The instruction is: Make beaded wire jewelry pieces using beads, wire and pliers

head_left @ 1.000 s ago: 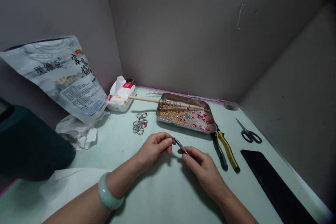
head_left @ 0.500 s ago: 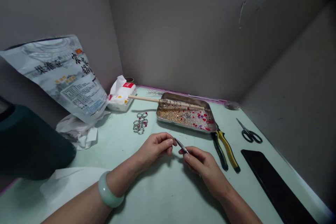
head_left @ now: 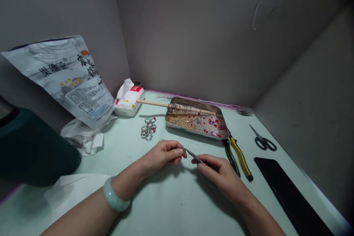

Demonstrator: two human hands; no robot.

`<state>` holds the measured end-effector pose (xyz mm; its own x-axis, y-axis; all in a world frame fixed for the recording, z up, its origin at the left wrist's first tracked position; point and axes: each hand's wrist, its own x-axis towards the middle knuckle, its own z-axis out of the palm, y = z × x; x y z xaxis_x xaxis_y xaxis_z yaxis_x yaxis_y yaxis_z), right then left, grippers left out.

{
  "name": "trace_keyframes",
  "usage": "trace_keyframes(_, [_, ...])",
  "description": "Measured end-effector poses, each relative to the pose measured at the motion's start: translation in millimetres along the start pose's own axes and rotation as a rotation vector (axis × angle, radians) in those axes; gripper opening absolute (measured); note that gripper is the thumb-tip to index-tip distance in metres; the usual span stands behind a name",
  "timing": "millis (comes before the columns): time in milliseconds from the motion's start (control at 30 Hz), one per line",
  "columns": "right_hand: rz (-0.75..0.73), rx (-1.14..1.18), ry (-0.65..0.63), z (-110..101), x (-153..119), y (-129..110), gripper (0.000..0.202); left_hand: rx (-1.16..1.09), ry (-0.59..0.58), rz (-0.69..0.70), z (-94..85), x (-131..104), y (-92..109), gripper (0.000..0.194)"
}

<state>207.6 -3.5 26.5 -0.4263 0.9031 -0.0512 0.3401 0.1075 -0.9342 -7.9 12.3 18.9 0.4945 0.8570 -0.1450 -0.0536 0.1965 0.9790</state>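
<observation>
My left hand (head_left: 170, 153), a pale green bangle (head_left: 116, 196) on its wrist, pinches thumb and fingertips together; whatever lies between them is too small to make out. In my right hand (head_left: 217, 171) are slim needle-nose pliers (head_left: 195, 156), their pointed metal tip touching or nearly touching the left fingertips. Most of their handle is hidden in the palm. Beyond my hands stands a metal tray (head_left: 193, 132) of gold, clear and red beads, with a wooden stick (head_left: 155, 103) across it. Left of the tray lie several beaded rings (head_left: 148, 129).
Green-and-yellow pliers (head_left: 241, 159), black scissors (head_left: 264, 143) and a long black object (head_left: 287, 191) lie at right. A tissue pack (head_left: 129, 99), a large printed pouch (head_left: 66, 77), crumpled tissue (head_left: 83, 138) and a dark green container (head_left: 35, 147) stand at left. Grey walls enclose the table.
My right hand has moved slightly right and tilted the pliers flatter, their tip still by the left fingertips. My left hand stays almost in place. The whole view has shifted a little.
</observation>
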Motion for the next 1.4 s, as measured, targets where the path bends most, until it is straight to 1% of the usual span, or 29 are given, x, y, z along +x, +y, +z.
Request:
trace_keyframes(133, [-0.112,-0.099,0.094,-1.7,-4.1,-5.0,0.026,0.077,0.048,-0.027,0.0,2.0,-1.1,0.024])
trace_keyframes(233, [-0.14,-0.176,0.124,-1.2,-4.7,-4.5,0.025,0.054,0.091,-0.036,1.2,3.7,-1.5,0.024])
trace_keyframes(400, [-0.178,-0.357,0.208,9.9,-0.2,4.6,0.017,-0.033,0.183,-0.028,4.2,6.1,-2.2,0.026])
trace_keyframes(533, [-0.205,-0.417,0.273,19.0,1.0,11.3,0.014,-0.056,0.185,-0.011,6.9,7.2,-3.1,0.027])
trace_keyframes(667, [-0.243,-0.449,0.295,22.5,0.4,15.5,0.013,-0.061,0.201,0.01,9.1,7.4,-3.3,0.024])
trace_keyframes(900, [-0.309,-0.498,0.333,23.7,0.1,18.9,0.014,-0.069,0.212,0.007,10.5,7.1,-4.3,0.023])
trace_keyframes(1067, [-0.337,-0.581,0.325,24.8,0.5,19.4,0.016,-0.036,0.239,0.02,12.9,8.3,-5.2,0.019])
trace_keyframes(1300, [-0.374,-0.68,0.358,27.4,0.1,19.0,0.016,0.008,0.256,0.008,13.2,8.8,-6.0,0.022])
trace_keyframes(1400, [-0.382,-0.7,0.368,29.5,0.2,18.0,0.015,-0.012,0.258,0.009,13.1,8.6,-6.5,0.022])
